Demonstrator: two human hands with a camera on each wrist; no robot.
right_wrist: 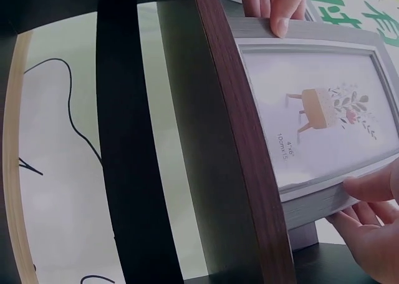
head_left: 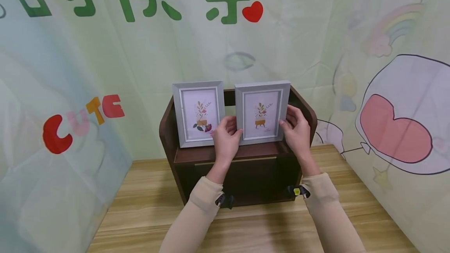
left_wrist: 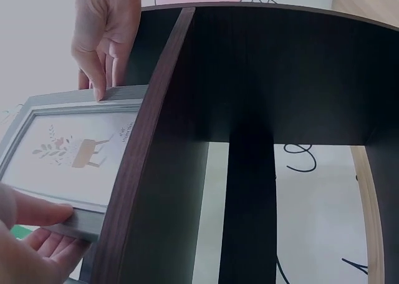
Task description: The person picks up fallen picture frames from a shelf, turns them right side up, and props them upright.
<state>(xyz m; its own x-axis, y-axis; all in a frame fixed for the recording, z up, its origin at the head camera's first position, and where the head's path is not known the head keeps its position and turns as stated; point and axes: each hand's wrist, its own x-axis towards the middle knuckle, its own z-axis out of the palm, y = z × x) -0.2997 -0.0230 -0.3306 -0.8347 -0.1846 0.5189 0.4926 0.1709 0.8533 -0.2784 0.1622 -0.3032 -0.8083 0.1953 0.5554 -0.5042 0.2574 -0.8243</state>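
A grey picture frame (head_left: 261,128) with a potted-plant print stands on the upper shelf of a dark brown wooden rack (head_left: 253,152). My left hand (head_left: 226,138) pinches its left edge, thumb on the front and fingers behind. On the opposite edge my right hand (head_left: 298,132) grips it the same way. To the left stands a second grey picture frame (head_left: 184,116), leaning back, with a dark red flower with green leaves (head_left: 208,128) at its lower front. In the right wrist view the held frame (right_wrist: 312,171) shows small size lettering on its print.
The rack's lower compartment (head_left: 246,182) is open at the front, with a dark crossbar (left_wrist: 249,203) at its back. It stands on a wood-grain table (head_left: 147,206). Printed cloth walls (head_left: 291,50) rise close behind and on both sides.
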